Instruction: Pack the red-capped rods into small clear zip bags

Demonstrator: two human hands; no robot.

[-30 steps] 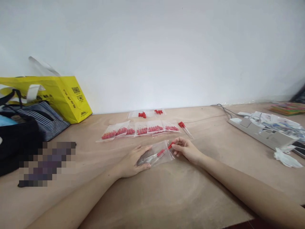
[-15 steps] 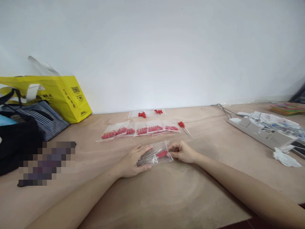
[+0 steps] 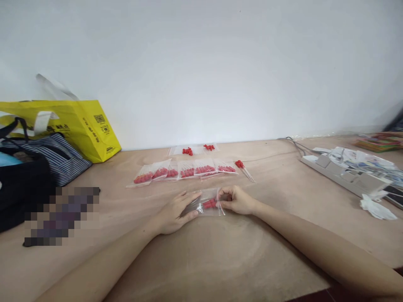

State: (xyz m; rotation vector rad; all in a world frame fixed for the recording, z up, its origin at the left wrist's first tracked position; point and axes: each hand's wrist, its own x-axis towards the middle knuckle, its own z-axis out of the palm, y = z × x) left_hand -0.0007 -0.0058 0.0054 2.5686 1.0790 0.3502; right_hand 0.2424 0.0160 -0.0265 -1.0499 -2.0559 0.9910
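A clear plastic bag (image 3: 204, 210) with red-tipped pieces (image 3: 209, 204) inside lies flat on the table in front of me. My left hand (image 3: 178, 213) rests on its left end, thumb and fingers spread apart. At the bag's right end, my right hand (image 3: 234, 200) has its fingertips pinched at the opening, by the red pieces; what exactly is between them is too small to tell. Beyond my hands is a row of bags with red pieces (image 3: 187, 171). Several loose red-tipped sticks (image 3: 244, 170) lie to the right of that row.
Farther back, two red clusters (image 3: 188, 151) lie on clear bags. A yellow bag (image 3: 100, 134), striped pouch (image 3: 63, 157) and black bag (image 3: 28, 188) stand at left. On the right are a power strip (image 3: 336, 174), cables, crumpled tissue (image 3: 378, 207) and colourful papers (image 3: 378, 142).
My right hand has moved slightly left, its fingertips now at the bag's opening. The red pieces in the bag sit a little farther left. My left hand has hardly moved.
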